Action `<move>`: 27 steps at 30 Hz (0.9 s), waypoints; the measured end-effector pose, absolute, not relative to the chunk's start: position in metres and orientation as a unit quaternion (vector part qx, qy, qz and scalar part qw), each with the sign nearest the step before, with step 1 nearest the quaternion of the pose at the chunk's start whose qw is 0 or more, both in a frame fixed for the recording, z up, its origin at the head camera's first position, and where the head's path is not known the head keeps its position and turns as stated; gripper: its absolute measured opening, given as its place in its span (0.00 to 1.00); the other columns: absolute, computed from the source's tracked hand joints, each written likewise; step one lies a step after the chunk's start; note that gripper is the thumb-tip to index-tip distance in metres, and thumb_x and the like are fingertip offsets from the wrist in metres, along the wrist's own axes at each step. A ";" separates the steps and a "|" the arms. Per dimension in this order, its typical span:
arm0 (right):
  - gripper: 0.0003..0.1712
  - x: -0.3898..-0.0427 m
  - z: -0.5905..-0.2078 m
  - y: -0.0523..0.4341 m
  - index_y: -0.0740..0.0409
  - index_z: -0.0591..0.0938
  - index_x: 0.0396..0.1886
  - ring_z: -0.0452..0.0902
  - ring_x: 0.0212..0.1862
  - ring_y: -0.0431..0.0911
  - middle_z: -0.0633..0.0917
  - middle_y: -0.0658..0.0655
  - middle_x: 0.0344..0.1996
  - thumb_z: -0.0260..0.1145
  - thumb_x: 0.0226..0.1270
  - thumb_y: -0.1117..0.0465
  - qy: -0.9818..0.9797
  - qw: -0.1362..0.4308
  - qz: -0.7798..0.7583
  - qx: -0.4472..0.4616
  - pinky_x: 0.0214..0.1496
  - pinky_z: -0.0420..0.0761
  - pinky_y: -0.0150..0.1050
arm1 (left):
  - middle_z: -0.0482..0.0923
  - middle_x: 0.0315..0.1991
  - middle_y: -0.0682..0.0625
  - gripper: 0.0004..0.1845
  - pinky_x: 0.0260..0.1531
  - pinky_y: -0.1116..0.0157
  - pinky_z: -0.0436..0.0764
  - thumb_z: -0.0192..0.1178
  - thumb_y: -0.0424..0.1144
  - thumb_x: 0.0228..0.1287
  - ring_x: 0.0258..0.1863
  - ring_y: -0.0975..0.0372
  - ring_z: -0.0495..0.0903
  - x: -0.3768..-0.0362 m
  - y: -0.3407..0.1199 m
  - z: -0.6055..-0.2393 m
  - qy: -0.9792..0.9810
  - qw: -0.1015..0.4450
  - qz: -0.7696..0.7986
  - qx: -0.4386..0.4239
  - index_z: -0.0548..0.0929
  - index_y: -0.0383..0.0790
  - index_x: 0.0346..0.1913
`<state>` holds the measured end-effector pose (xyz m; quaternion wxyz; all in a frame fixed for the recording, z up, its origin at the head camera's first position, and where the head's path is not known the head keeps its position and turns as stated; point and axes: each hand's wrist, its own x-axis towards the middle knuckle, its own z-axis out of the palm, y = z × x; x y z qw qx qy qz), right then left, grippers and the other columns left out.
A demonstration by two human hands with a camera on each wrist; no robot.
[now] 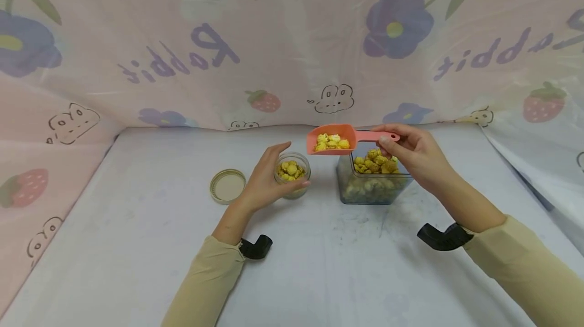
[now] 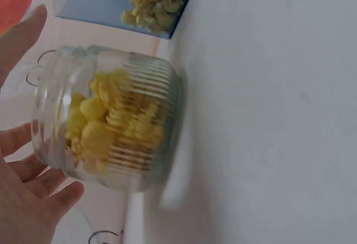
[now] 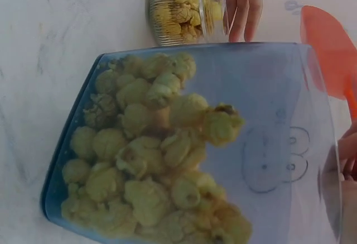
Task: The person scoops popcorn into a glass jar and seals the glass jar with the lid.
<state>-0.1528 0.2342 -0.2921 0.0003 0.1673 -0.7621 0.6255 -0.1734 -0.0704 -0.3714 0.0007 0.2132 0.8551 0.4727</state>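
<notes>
Pink scoop level, bowl pointing left | right hand grip pinches handle | left hand cups jar

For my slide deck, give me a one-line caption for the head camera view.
Right hand holds a pink scoop of yellow snacks above a glass jar steadied by the left hand.

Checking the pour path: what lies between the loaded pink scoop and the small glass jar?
Nothing: in the head view the scoop hangs just right of and above the jar, with only bare table beneath.
</notes>
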 end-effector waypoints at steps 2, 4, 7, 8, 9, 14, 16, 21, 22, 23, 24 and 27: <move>0.12 -0.155 -0.291 0.231 0.54 0.82 0.50 0.71 0.31 0.42 0.78 0.49 0.31 0.58 0.71 0.64 -0.774 -0.007 0.612 0.162 0.32 0.76 0.28 | 0.60 0.70 0.46 0.49 0.69 0.48 0.61 0.74 0.49 0.49 0.70 0.53 0.60 -0.173 -0.073 -0.375 0.855 0.005 0.476 0.205 0.59 0.42 0.72; 0.12 -0.157 -0.291 0.228 0.52 0.82 0.50 0.72 0.31 0.42 0.78 0.49 0.32 0.59 0.71 0.63 -0.786 -0.013 0.600 0.151 0.33 0.77 0.27 | 0.60 0.70 0.46 0.50 0.69 0.48 0.61 0.74 0.49 0.48 0.70 0.52 0.60 -0.173 -0.074 -0.377 0.856 0.008 0.478 0.198 0.59 0.42 0.72; 0.11 -0.158 -0.290 0.223 0.49 0.81 0.50 0.74 0.32 0.40 0.78 0.49 0.34 0.59 0.71 0.62 -0.803 -0.019 0.581 0.131 0.36 0.80 0.27 | 0.61 0.69 0.45 0.50 0.68 0.47 0.62 0.75 0.48 0.48 0.70 0.51 0.61 -0.173 -0.076 -0.379 0.856 0.008 0.479 0.196 0.59 0.41 0.72; 0.11 -0.158 -0.289 0.222 0.48 0.81 0.50 0.75 0.33 0.39 0.78 0.49 0.35 0.59 0.71 0.61 -0.806 -0.021 0.578 0.126 0.37 0.80 0.27 | 0.61 0.69 0.45 0.50 0.68 0.47 0.62 0.75 0.48 0.48 0.70 0.51 0.61 -0.173 -0.077 -0.379 0.856 0.006 0.478 0.196 0.60 0.41 0.72; 0.11 -0.159 -0.289 0.221 0.49 0.81 0.50 0.74 0.32 0.39 0.77 0.49 0.35 0.59 0.71 0.61 -0.809 -0.022 0.575 0.125 0.36 0.80 0.27 | 0.61 0.69 0.45 0.50 0.68 0.48 0.61 0.75 0.48 0.48 0.70 0.52 0.61 -0.173 -0.077 -0.379 0.857 0.004 0.477 0.196 0.60 0.41 0.72; 0.12 -0.161 -0.289 0.215 0.52 0.80 0.52 0.72 0.31 0.41 0.78 0.49 0.32 0.60 0.71 0.60 -0.815 -0.030 0.564 0.129 0.29 0.75 0.32 | 0.62 0.69 0.44 0.49 0.69 0.48 0.61 0.74 0.48 0.48 0.69 0.51 0.61 -0.173 -0.079 -0.382 0.860 0.003 0.472 0.196 0.60 0.40 0.72; 0.13 -0.163 -0.288 0.214 0.55 0.79 0.53 0.72 0.31 0.41 0.78 0.49 0.31 0.59 0.71 0.59 -0.818 -0.031 0.559 0.131 0.28 0.73 0.33 | 0.62 0.69 0.43 0.49 0.69 0.48 0.61 0.74 0.48 0.49 0.70 0.51 0.61 -0.173 -0.080 -0.383 0.861 0.006 0.470 0.195 0.60 0.40 0.72; 0.18 -0.165 -0.286 0.211 0.60 0.77 0.56 0.73 0.32 0.41 0.78 0.48 0.32 0.60 0.71 0.57 -0.830 -0.041 0.545 0.111 0.31 0.76 0.31 | 0.62 0.70 0.43 0.48 0.70 0.48 0.60 0.73 0.47 0.50 0.70 0.51 0.60 -0.174 -0.082 -0.385 0.861 0.021 0.472 0.191 0.60 0.41 0.72; 0.18 -0.165 -0.286 0.210 0.60 0.77 0.56 0.73 0.32 0.41 0.78 0.48 0.33 0.60 0.71 0.57 -0.834 -0.044 0.540 0.106 0.31 0.77 0.31 | 0.62 0.70 0.44 0.47 0.70 0.48 0.60 0.73 0.47 0.50 0.71 0.51 0.60 -0.175 -0.082 -0.385 0.860 0.026 0.473 0.189 0.61 0.41 0.72; 0.19 -0.165 -0.285 0.210 0.61 0.77 0.57 0.73 0.32 0.40 0.77 0.48 0.34 0.60 0.71 0.56 -0.837 -0.049 0.536 0.101 0.32 0.77 0.30 | 0.63 0.70 0.44 0.47 0.70 0.48 0.60 0.73 0.47 0.51 0.71 0.51 0.60 -0.175 -0.083 -0.386 0.859 0.029 0.474 0.189 0.61 0.41 0.71; 0.20 -0.166 -0.285 0.209 0.62 0.76 0.58 0.73 0.33 0.40 0.77 0.49 0.34 0.60 0.71 0.56 -0.840 -0.053 0.531 0.099 0.33 0.78 0.30 | 0.63 0.70 0.44 0.46 0.69 0.49 0.60 0.73 0.47 0.51 0.70 0.51 0.60 -0.175 -0.083 -0.386 0.858 0.033 0.477 0.188 0.61 0.41 0.71; 0.22 -0.167 -0.285 0.208 0.62 0.75 0.59 0.73 0.34 0.40 0.76 0.50 0.36 0.59 0.71 0.55 -0.849 -0.063 0.517 0.091 0.34 0.78 0.30 | 0.63 0.69 0.43 0.45 0.69 0.50 0.63 0.72 0.45 0.52 0.70 0.52 0.61 -0.176 -0.083 -0.387 0.852 0.044 0.487 0.190 0.61 0.41 0.71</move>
